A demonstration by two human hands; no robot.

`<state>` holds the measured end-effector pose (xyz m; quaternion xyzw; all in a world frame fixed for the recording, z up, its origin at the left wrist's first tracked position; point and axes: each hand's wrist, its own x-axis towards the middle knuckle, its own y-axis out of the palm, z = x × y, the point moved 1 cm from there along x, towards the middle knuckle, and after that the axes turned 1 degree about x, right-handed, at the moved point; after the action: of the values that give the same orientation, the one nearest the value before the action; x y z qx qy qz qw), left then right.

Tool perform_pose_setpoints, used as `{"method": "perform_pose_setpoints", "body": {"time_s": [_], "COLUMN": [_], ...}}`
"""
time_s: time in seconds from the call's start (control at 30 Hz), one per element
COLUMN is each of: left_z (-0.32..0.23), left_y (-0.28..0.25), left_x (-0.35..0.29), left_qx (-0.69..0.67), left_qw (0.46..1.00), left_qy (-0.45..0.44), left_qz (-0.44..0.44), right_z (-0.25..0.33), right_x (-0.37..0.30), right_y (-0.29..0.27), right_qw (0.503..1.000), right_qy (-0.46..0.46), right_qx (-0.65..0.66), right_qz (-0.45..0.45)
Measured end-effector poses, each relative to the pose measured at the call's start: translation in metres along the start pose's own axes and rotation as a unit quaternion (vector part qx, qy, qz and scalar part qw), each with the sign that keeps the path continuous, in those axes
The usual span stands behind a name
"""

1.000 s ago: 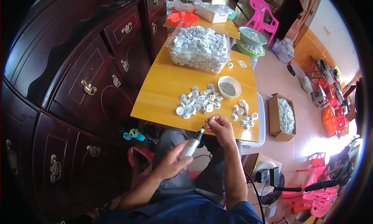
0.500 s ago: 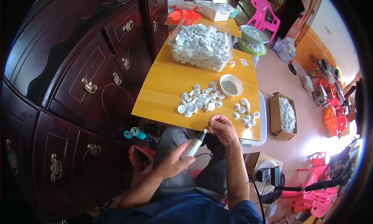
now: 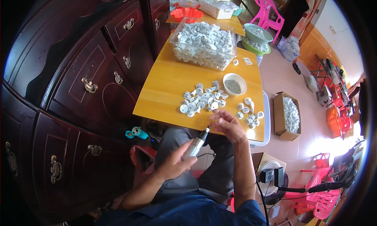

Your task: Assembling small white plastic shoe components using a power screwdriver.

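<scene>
My left hand (image 3: pixel 176 161) is wrapped round a silver electric screwdriver (image 3: pixel 194 148), whose black nose and bit point up toward the table edge. Just right of the bit, my right hand (image 3: pixel 228 126) has its fingers apart, with nothing visible in them. Past my fingertips lies a loose pile of small white round plastic parts (image 3: pixel 203 98) with stems. A smaller group of similar white parts (image 3: pixel 251 118) sits to the right. Between and beyond the two groups stands a white bowl (image 3: pixel 235 84) of tiny metal pieces, too small to make out.
A clear plastic bin (image 3: pixel 204 43) heaped with white parts stands on the yellow table (image 3: pixel 157 96). Dark wooden cabinets (image 3: pixel 90 104) line the left. On the floor at right are a cardboard box (image 3: pixel 290 116) of white parts and a pink chair (image 3: pixel 269 14) farther off.
My right hand has let its pinch at the screwdriver's tip go and moved slightly right, its fingers spreading. The left hand still holds the screwdriver in about the same place.
</scene>
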<state>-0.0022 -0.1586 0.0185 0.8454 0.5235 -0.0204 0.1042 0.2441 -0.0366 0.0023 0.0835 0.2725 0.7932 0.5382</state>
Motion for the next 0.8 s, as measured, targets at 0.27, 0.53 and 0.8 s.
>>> {"method": "perform_pose_setpoints", "body": {"time_s": [0.27,0.53,0.8], "left_z": [-0.007,-0.007,-0.005], "left_y": [-0.003,-0.002,-0.001], "left_x": [0.001,0.002,0.0], "left_qx": [0.015,0.027,0.029], "left_qw": [0.998,0.998,0.999], "left_qy": [0.025,0.027,0.027], "left_qz": [-0.047,-0.041,-0.037], "right_z": [0.014,0.019,0.022], "right_x": [0.029,0.047,0.016], "right_y": [-0.018,-0.017,-0.005], "right_qw": [0.778,0.665,0.771], "right_qy": [-0.143,-0.12,-0.106], "right_qx": [-0.551,-0.694,-0.575], "right_qz": [-0.267,-0.25,-0.253]}}
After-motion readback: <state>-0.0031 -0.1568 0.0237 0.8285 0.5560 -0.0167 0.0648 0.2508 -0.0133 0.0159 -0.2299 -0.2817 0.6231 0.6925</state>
